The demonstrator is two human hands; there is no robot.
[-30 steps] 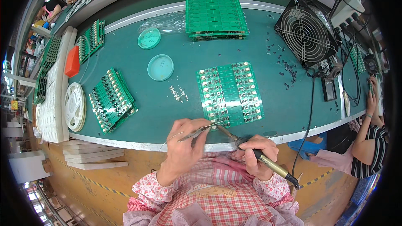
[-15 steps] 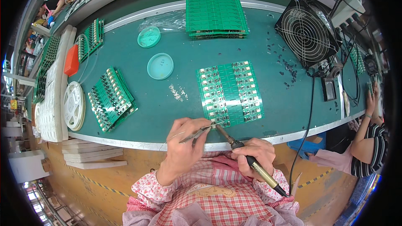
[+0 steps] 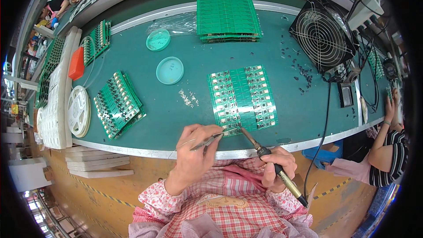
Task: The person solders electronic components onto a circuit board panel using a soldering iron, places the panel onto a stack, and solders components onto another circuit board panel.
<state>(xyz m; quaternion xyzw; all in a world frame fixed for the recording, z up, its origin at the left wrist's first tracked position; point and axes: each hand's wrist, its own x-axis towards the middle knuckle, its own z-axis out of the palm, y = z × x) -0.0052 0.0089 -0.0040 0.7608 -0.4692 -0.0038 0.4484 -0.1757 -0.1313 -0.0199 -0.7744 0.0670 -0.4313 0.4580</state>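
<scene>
My left hand [image 3: 192, 154] pinches a pair of metal tweezers [image 3: 205, 143] whose tips lie over the near left corner of a green circuit board panel [image 3: 244, 101]. A thin pale strand, perhaps solder wire, also shows at these fingers. In my right hand [image 3: 281, 164] is a soldering iron [image 3: 288, 184], held like a pen. Its tip reaches the near edge of the panel, just right of the tweezers' tips. Rows of small white and black parts run down both sides of the panel. The exact contact at the tip is too small to tell.
A stack of green panels [image 3: 228, 17] stands at the back. Left are populated boards [image 3: 118, 105], two round lids [image 3: 170, 70], tiny white parts [image 3: 188, 98] and a reel [image 3: 79, 111]. Right are a black fan [image 3: 324, 35], scattered black parts [image 3: 303, 71] and the iron's cable [image 3: 325, 128].
My right hand has moved slightly right with the soldering iron, and its tip has shifted right along the panel's near edge. The left hand and tweezers stay nearly in place.
</scene>
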